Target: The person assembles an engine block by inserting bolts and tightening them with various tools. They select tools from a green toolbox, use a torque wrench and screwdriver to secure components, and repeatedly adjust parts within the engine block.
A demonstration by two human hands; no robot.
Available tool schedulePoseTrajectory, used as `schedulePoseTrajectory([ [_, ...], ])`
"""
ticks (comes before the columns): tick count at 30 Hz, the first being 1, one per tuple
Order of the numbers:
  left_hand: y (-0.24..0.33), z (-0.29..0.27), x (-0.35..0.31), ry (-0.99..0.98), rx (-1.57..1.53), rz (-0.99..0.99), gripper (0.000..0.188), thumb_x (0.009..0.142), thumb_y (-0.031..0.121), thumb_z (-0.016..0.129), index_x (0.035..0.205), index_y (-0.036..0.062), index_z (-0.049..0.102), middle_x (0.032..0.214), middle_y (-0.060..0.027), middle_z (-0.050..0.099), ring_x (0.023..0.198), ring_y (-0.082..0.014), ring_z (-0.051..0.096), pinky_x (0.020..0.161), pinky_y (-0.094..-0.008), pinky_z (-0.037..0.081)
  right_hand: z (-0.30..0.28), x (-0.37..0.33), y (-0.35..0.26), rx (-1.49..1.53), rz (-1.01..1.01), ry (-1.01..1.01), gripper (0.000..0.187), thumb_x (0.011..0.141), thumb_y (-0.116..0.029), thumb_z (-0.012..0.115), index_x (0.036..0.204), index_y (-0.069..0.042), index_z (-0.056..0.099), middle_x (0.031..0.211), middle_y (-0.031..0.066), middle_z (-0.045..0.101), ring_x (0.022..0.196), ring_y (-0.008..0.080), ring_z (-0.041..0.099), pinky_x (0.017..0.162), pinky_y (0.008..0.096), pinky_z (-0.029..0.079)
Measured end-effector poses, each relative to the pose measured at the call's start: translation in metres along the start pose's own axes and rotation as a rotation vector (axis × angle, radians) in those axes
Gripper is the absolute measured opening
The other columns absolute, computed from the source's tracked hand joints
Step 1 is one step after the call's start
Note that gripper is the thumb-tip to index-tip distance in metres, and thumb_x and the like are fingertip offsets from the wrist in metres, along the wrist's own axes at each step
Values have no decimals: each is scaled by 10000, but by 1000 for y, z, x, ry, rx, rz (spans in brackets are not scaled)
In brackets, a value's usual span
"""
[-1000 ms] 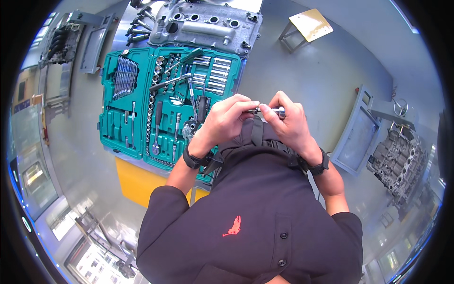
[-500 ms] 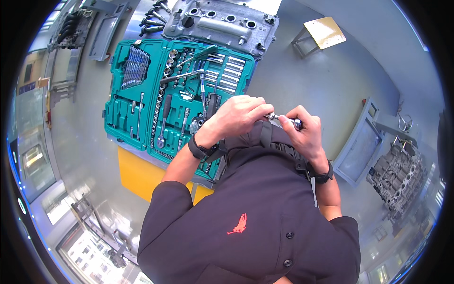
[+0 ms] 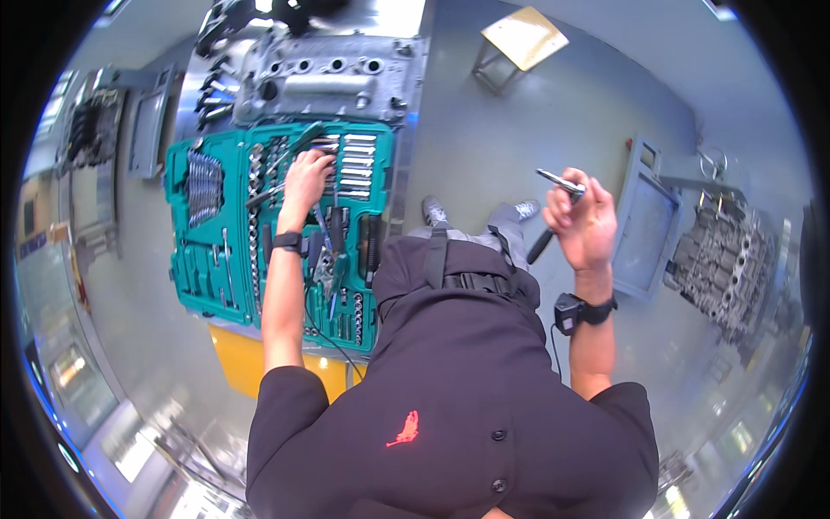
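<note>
My right hand [image 3: 581,227] is raised to the right of my body, wrapped round a ratchet wrench. Its black handle [image 3: 540,246] sticks out below the fingers, and a chrome extension piece [image 3: 558,181] points out to the upper left. My left hand [image 3: 306,180] is over the open green tool case [image 3: 181,268], its fingers curled down by the row of long chrome sockets [image 3: 357,164]. Whatever those fingertips hold is hidden. Loose tools, among them a long-handled wrench [image 3: 264,196], lie across the case near that hand.
Beyond the case a grey metal engine valve cover [image 3: 328,84] lies on the bench, with several black ignition coils [image 3: 216,95] at its left. A stool [image 3: 524,39] stands on the floor at far right. An engine [image 3: 722,259] on a stand is at right.
My hands have parted. The left has moved from in front of my waist to the tool case; the right has lifted a little and turned with the ratchet wrench. My view has shifted right.
</note>
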State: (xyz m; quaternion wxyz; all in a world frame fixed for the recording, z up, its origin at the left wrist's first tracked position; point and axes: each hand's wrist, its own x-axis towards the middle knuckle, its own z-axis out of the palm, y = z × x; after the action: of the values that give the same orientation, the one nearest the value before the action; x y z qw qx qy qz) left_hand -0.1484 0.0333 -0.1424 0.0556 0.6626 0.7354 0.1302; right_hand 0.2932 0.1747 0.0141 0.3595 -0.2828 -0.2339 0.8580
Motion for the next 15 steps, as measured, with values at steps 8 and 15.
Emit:
schedulePoseTrajectory([
  [8, 16, -8, 5, -100, 95, -57, 299, 827, 112, 654, 1125, 96, 670, 1134, -71, 624, 1085, -284, 563, 899, -400, 468, -21, -22, -16, 106, -92, -36, 366, 1031, -243, 359, 1242, 26, 490, 963, 145, 611, 718, 165, 521, 618, 288, 432],
  [15, 177, -36, 96, -71, -302, 114, 217, 849, 79, 662, 1065, 73, 681, 1074, -102, 652, 1050, -291, 597, 913, -375, 474, -57, -37, -57, 91, -148, -7, 460, 1026, -196, 397, 1432, 15, 364, 1203, 225, 598, 908, 219, 646, 820, 348, 529],
])
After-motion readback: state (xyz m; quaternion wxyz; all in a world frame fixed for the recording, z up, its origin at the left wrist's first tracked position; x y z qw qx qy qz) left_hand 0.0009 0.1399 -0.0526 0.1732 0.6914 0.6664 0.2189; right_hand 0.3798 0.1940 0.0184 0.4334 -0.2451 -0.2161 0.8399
